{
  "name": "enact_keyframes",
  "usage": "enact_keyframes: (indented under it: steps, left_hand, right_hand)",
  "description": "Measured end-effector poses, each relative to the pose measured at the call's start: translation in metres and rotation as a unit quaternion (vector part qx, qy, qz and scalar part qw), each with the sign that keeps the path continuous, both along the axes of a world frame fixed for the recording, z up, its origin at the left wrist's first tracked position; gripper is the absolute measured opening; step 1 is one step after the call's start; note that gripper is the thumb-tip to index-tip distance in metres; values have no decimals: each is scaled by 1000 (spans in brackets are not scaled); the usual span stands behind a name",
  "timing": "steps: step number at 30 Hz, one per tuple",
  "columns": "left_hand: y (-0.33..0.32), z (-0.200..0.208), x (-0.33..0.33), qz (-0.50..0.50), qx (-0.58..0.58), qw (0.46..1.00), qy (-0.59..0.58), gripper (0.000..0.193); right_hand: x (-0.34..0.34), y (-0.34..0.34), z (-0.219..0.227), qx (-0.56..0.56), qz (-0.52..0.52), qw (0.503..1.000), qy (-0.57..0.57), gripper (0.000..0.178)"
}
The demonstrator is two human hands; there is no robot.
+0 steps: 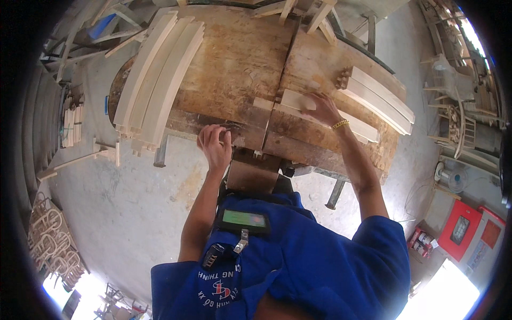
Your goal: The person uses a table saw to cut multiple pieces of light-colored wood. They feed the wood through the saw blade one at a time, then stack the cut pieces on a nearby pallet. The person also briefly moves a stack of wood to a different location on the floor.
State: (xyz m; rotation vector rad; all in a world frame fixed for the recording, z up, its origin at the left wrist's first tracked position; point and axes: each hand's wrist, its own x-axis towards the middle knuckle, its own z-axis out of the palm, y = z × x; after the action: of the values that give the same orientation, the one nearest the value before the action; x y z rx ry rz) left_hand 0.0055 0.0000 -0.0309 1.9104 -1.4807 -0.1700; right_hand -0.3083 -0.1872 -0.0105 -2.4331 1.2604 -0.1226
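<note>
My right hand (321, 109), with a yellow bracelet at the wrist, grips a pale wooden slat (292, 100) near the seam of the wooden work table. Its fingers lie over the slat's top and side. Beside and partly under this hand, another pale wooden piece (360, 127) reaches to the right. A short pale strip (262, 103) lies just left of the seam. My left hand (213, 143) is at the table's front edge, fingers loosely bent and thumb apart, with nothing visible in it.
Long curved wooden pieces (160, 74) are stacked on the table's left. More slats with notched ends (376, 98) lie at its right. Wooden frames (320, 18) stand beyond the far edge. A floor fan (453, 178) and a red cabinet (458, 226) are at far right.
</note>
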Motion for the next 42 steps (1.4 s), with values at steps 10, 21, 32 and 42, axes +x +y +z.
enact_keyframes:
  steps: [10,21,32,42]
  left_hand:
    - [0,-2,0,7,-18,1000,-4,15]
    - [-2,-6,-1,28,-42,999,-13,10]
    - [-3,-3,-4,23,-52,998,-17,10]
    - [-3,-5,-4,23,-60,998,-7,10]
  right_hand:
    - [1,4,1,-15,-7,1000,-9,62]
    - [15,24,4,-56,-27,993,99,79]
    - [19,27,-4,-36,-84,987,133,89]
    - [27,29,8,-16,-91,985,147,88]
